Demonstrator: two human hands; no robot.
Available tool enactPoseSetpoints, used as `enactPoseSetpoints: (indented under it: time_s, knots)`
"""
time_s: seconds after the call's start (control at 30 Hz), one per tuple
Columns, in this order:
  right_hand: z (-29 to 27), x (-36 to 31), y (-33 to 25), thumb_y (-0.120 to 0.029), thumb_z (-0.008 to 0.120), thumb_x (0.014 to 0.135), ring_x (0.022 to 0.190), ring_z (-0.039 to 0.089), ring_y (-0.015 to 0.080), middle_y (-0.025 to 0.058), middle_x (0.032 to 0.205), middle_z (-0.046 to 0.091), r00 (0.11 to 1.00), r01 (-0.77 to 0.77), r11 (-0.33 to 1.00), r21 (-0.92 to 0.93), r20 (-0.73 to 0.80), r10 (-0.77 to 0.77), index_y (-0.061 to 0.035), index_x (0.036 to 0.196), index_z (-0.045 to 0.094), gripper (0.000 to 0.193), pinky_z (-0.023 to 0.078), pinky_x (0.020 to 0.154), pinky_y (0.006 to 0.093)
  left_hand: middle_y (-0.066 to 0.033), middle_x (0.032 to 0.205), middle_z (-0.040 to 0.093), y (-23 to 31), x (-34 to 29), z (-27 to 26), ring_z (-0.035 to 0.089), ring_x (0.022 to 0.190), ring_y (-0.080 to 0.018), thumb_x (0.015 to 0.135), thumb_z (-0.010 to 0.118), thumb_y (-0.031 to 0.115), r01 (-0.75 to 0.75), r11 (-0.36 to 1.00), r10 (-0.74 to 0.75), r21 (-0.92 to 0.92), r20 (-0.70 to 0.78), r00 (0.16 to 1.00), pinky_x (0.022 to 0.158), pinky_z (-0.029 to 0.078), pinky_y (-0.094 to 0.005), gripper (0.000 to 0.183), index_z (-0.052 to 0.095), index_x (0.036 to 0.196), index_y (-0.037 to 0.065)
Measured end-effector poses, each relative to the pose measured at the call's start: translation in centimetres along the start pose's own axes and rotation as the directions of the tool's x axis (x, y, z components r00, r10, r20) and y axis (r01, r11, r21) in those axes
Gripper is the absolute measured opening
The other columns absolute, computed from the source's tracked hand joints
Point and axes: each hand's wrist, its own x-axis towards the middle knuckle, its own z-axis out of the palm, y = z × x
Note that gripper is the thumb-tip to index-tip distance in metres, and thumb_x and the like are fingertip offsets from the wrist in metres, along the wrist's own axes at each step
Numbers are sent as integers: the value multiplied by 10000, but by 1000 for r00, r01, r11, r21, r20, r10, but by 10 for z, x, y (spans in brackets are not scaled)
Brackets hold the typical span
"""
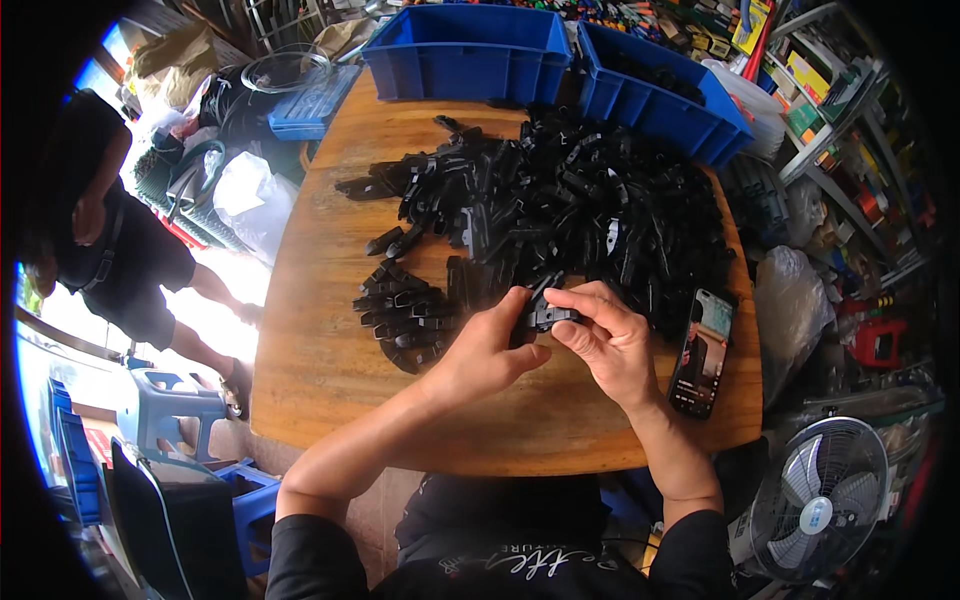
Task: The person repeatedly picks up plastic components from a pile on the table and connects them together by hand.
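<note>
Over the near middle of the wooden table [330, 400], both my hands are closed on one small black plastic part [550, 317] with a squared end. My left hand [480, 350] grips it from the left, its thumb lying along the near side. From the right, my right hand [615, 345] pinches the part's other end between thumb and fingers. What the part belongs to I cannot make out. Just beyond my hands spreads a large heap of similar black plastic parts [560, 190]. A smaller group of black parts [400, 310] lies in rows left of my hands.
Two blue bins [465, 72] stand at the table's far edge; the right one holds dark items. A lit phone [703, 350] lies near my right forearm. A fan [815, 510] stands at the lower right. At the left are another person [120, 240] and a plastic stool [180, 400].
</note>
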Motion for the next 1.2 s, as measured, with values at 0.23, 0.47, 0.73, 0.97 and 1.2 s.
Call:
enactPoseSetpoints:
  time_s: [0.23, 0.47, 0.73, 0.97, 1.2]
  knots:
    - [2, -1, 2, -94, 673, 809, 877, 552, 108, 29, 926, 568, 996, -63, 994, 89, -62, 69, -31, 1116, 592, 324, 460, 770, 234, -100, 757, 565, 3, -1, -2, 507, 682, -125, 853, 624, 255, -124, 969, 124, 215, 11, 992, 625, 434, -286, 364, 495, 1075, -2]
    - [-9, 0, -3, -130, 696, 804, 886, 557, 79, 54, 999, 594, 951, -311, 880, 359, 113, 289, 13, 1129, 510, 401, 470, 751, 221, -177, 636, 526, 5, -3, 0, 472, 543, -309, 833, 649, 282, -111, 985, 113, 129, -8, 994, 525, 396, -358, 319, 518, 851, -9]
    - [-9, -1, -4, -114, 729, 770, 779, 561, 54, 22, 838, 612, 972, -236, 913, 334, 63, 228, -15, 916, 595, 221, 457, 695, 189, -129, 702, 541, -1, -4, -2, 543, 597, -198, 817, 648, 218, -290, 903, 284, 317, 67, 956, 556, 434, -329, 295, 533, 964, -10]
    - [-4, 5, 3, -128, 739, 739, 723, 533, 95, 36, 836, 588, 994, 99, 993, -63, 55, -95, -41, 903, 610, 226, 434, 672, 237, -115, 765, 555, -7, 1, 0, 564, 657, -196, 760, 649, 82, -397, 886, 399, 238, 44, 916, 599, 444, -312, 233, 545, 953, 4]
    - [-5, 9, 4, -84, 673, 772, 754, 531, 141, 78, 999, 589, 998, -54, 960, -273, 12, 59, -30, 1026, 609, 268, 458, 713, 285, -70, 880, 609, -5, 36, -77, 592, 776, -147, 719, 676, 72, 31, 832, 213, 555, -369, 905, 663, 448, -254, 165, 652, 882, 76]
